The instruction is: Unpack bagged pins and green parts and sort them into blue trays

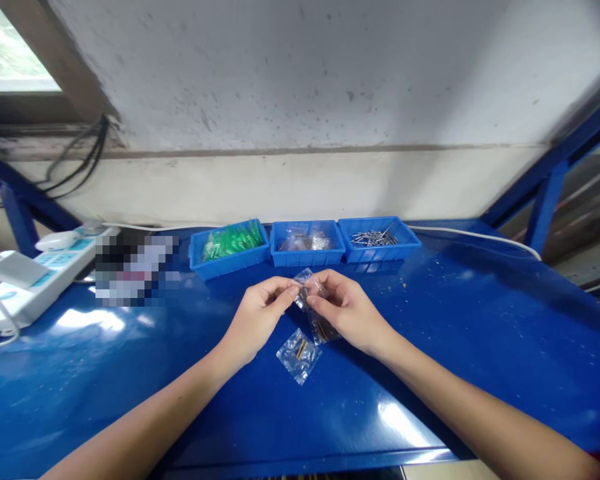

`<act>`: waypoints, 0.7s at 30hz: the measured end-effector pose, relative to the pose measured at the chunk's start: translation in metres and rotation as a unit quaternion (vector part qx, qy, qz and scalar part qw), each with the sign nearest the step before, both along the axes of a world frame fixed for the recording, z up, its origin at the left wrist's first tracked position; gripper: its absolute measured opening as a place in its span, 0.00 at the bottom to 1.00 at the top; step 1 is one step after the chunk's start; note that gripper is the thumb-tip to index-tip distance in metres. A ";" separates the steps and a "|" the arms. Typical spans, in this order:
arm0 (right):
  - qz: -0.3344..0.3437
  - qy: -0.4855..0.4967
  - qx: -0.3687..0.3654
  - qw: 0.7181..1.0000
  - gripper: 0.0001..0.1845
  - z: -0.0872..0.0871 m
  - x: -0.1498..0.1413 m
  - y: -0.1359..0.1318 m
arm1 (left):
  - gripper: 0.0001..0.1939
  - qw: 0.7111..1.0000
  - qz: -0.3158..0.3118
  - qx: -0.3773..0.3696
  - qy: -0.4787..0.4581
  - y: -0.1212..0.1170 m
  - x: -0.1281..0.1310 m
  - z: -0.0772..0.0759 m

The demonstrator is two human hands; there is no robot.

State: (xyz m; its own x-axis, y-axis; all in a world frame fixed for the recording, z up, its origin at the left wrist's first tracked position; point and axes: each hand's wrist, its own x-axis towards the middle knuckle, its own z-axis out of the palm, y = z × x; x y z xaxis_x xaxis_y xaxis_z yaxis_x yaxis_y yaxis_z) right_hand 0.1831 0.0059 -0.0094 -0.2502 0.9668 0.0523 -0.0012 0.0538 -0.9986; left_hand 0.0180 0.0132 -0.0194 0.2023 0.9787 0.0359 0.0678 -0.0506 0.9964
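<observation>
Between my two hands is a small clear plastic bag (304,279), pinched at its edges. My left hand (263,307) has thumb and forefinger closed on the bag's left side. My right hand (347,307) grips its right side, fingers curled. Under the right hand lies another clear bag (321,329) with dark and brass-coloured pieces, partly hidden by the fingers. Closer to me, a flat clear bag (299,357) on the blue table (220,413) holds small brass-coloured pins.
Three blue bins stand behind my hands: one with green packets (233,240), one with clear bags (305,240), one with metal pins (375,238). A white power strip (35,280) and a blurred-out object (135,270) are at left. A white cable (480,235) runs along the back.
</observation>
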 end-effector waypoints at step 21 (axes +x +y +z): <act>0.019 0.035 -0.092 0.995 0.07 0.002 -0.005 -0.004 | 0.07 0.996 -0.036 -0.012 -0.084 -0.003 0.004 0.003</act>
